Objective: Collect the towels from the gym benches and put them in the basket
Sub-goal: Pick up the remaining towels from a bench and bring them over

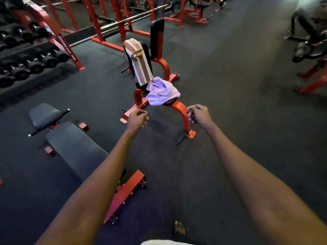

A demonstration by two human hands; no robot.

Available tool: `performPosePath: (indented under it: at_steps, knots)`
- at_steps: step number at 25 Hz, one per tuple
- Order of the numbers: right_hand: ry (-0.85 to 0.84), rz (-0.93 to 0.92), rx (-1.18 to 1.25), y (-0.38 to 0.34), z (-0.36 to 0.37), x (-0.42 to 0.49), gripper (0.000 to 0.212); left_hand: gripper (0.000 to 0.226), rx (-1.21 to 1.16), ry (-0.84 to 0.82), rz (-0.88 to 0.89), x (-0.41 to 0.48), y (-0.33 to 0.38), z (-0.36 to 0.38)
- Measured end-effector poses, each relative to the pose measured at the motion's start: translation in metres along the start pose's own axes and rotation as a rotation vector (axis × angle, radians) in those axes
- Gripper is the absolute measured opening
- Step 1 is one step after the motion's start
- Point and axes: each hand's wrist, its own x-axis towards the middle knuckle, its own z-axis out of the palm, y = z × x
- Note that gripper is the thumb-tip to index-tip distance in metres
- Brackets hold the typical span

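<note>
A crumpled pale lilac towel [161, 91] lies on the seat of a red upright bench [180, 110]. A brown and white striped towel [139, 62] hangs down over that bench's backrest. Both my arms reach forward toward the bench. My left hand [137, 119] hovers just below and left of the lilac towel, fingers loosely curled, holding nothing. My right hand [199, 115] is beside the bench's red front leg, fingers loosely curled and apart, holding nothing. No basket is in view.
A flat black bench [70, 144] with red feet stands at the lower left. A dumbbell rack [31, 55] lines the left side. Red racks with a barbell [134, 16] stand behind. More machines [307, 50] sit at the right. My bare foot [179, 228] is on the dark floor.
</note>
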Motion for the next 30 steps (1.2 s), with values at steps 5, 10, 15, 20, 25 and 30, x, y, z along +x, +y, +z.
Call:
performPosePath:
  at_steps: [5, 10, 15, 20, 25, 30]
  knots:
    - [-0.052, 0.016, 0.001, -0.013, 0.025, 0.119, 0.026, 0.023, 0.013, 0.029, -0.057, 0.103, 0.008, 0.014]
    - [-0.041, 0.012, -0.034, -0.032, 0.050, 0.243, 0.025, 0.022, 0.002, 0.013, -0.066, 0.233, 0.024, 0.024]
    - [-0.020, 0.015, -0.071, -0.062, 0.079, 0.364, 0.026, 0.020, -0.022, 0.011, -0.073, 0.348, 0.052, 0.023]
    - [-0.042, 0.049, -0.077, -0.080, 0.115, 0.472, 0.025, 0.020, -0.027, 0.045, -0.098, 0.452, 0.067, 0.020]
    - [-0.084, 0.052, -0.053, -0.092, 0.158, 0.583, 0.023, 0.021, -0.021, 0.097, -0.104, 0.554, 0.075, 0.011]
    - [-0.126, 0.092, -0.017, -0.115, 0.215, 0.679, 0.023, 0.019, 0.010, 0.137, -0.119, 0.650, 0.074, -0.009]
